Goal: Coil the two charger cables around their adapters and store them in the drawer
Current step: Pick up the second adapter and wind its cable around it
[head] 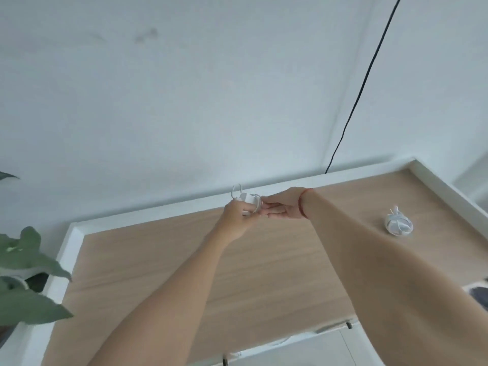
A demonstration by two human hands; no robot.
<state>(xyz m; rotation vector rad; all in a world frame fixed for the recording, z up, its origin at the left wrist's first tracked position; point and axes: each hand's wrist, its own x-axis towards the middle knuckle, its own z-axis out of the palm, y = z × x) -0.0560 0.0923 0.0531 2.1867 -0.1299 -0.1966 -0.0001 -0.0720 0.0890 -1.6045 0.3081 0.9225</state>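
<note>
While both arms are reaching over the wood-grain cabinet top (184,260), I am watching the left hand (236,216) gripping a white adapter (248,199) just above the raised white back rim, fingers curled round it. Its long axis is running left to right, roughly along that rim, and a thin loop of white cable (237,190) is standing up off its left end. The right hand (284,206) is pointing its fingers left, thumb and fingertips pinching the cable where the wraps are crossing the block. A red string (303,204) is circling that wrist. I am counting two chargers: this one in the hands and a second charger (398,224), bundled into a rounded white coil, lying on the top well to the right with its plug end aiming toward the back wall. Two small dark knobs (349,325) are showing at the front edge. One black cord (364,83) is hanging down the pale wall, and matte green leaves (26,260) are crowding the left side.
</note>
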